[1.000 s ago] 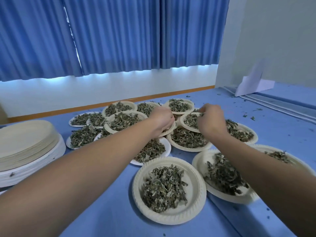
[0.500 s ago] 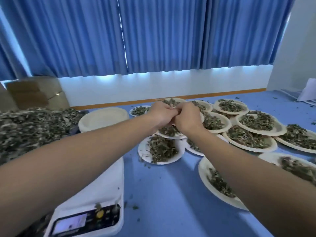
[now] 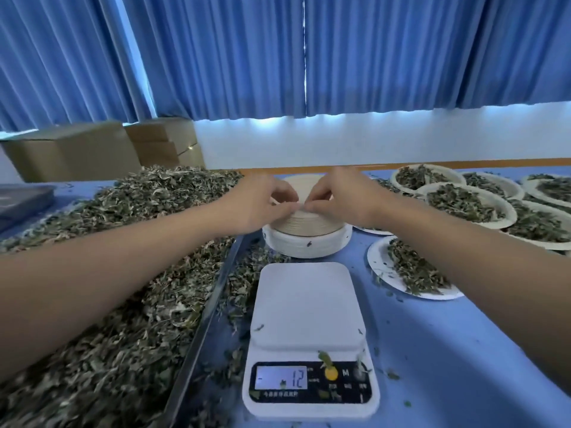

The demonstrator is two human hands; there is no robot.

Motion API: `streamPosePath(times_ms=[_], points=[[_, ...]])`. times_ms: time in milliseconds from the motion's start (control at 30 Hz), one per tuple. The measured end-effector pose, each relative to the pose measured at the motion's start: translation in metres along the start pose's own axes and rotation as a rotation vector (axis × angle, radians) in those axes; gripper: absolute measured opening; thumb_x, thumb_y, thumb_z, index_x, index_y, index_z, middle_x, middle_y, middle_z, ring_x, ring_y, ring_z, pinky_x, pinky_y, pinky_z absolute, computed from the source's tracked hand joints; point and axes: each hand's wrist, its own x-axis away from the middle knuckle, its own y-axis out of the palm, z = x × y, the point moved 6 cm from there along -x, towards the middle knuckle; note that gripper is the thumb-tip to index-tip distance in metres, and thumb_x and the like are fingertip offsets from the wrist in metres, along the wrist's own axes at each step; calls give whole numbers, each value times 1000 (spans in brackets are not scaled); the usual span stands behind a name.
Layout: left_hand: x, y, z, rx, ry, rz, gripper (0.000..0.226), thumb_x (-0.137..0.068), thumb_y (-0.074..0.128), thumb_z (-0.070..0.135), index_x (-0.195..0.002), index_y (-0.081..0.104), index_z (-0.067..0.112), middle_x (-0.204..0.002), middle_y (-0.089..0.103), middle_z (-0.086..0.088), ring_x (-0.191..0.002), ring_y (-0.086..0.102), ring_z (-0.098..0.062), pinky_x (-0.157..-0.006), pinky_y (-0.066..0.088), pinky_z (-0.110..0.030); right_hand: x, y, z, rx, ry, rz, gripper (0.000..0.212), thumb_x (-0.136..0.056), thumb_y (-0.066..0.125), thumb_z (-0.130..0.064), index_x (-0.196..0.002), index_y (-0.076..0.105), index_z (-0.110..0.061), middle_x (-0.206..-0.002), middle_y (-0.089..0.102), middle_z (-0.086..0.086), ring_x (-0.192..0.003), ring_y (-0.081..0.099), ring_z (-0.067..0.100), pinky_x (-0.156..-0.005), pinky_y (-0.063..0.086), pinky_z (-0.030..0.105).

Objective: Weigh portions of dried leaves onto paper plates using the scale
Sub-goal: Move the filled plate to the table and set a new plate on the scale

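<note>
- Beyond the scale (image 3: 306, 304), mid-bench (image 3: 448, 350): the stack of paper plates (image 3: 306, 245), lying flat.
- Left hand (image 3: 262, 202) and right hand (image 3: 343, 199) meet at the stack's near rim. The fingers (image 3: 290, 206) are curled, tips pinching the top plate (image 3: 306, 182) by its edge, apparently to peel it free.
- The scale pan is bare and lies straight back toward the person from the fingers; both hands are equally near it.
- Dried leaves (image 3: 123, 273) are heaped to the left.

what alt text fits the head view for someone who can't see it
The left hand and right hand pinch the near rim of the top plate on a stack of paper plates just beyond a white scale whose platform holds no plate. A large pile of dried leaves lies to the left, and filled plates sit to the right.
</note>
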Motion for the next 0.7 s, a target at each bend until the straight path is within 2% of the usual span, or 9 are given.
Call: streamPosePath(times_ms=[67, 167, 267, 367, 433, 500, 633, 700], points=[[7, 5, -6, -88, 62, -60, 21, -96, 66, 29, -111, 77, 19, -103, 74, 10, -90, 63, -3, -79, 44, -21, 2, 0, 0, 3, -19, -53, 14, -92, 73, -32, -86, 83, -24, -81, 77, -8, -81, 68, 15, -79, 53, 37], [9, 6, -9, -131, 131, -66, 24, -97, 66, 28, -118, 75, 19, -110, 74, 10, -93, 61, -1, -82, 42, -16, 4, -5, -1, 43, -50, -107, 11, -93, 72, -28, -91, 83, -26, -88, 78, -11, -88, 69, 17, -84, 53, 43], [4, 6, -9, -126, 156, -59, 22, -97, 67, 28, -115, 76, 19, -110, 75, 10, -92, 60, 1, -81, 42, -14, 6, -7, -9, 245, -121, -146, 16, -97, 66, -31, -97, 81, -25, -94, 76, -8, -91, 63, 20, -86, 51, 45], [1, 7, -8, -111, 185, -62, 20, -96, 68, 30, -111, 78, 21, -109, 75, 12, -90, 60, 4, -85, 46, -19, 8, -1, -21, 595, -220, -196, 29, -104, 49, -34, -94, 73, -21, -90, 70, -1, -89, 59, 25, -81, 50, 42], [0, 9, -8, -95, 186, -62, 20, -95, 69, 28, -111, 78, 21, -109, 75, 12, -90, 61, 4, -88, 47, -22, 10, 0, -29, 687, -266, -204, 32, -106, 41, -32, -90, 67, -23, -83, 56, -7, -86, 53, 22, -73, 41, 35], [-1, 9, -9, -62, 175, -59, 18, -94, 70, 25, -110, 78, 21, -108, 76, 12, -93, 64, 1, -91, 50, -27, 12, -1, -33, 728, -281, -208, 34, -108, 38, -33, -95, 68, -26, -83, 49, -9, -89, 50, 21, -71, 31, 32], [-2, 9, -9, -41, 169, -62, 15, -93, 71, 21, -105, 80, 19, -104, 77, 12, -92, 66, -2, -92, 50, -34, 13, -3, -32, 689, -261, -224, 36, -108, 41, -38, -99, 72, -22, -92, 64, -3, -97, 58, 24, -81, 48, 37], [-3, 9, -11, -34, 160, -65, 16, -93, 71, 20, -106, 80, 20, -105, 76, 12, -93, 65, 0, -93, 50, -34, 13, -4, -33, 690, -247, -224, 36, -108, 42, -38, -98, 72, -22, -93, 66, -2, -97, 59, 25, -83, 50, 41]])
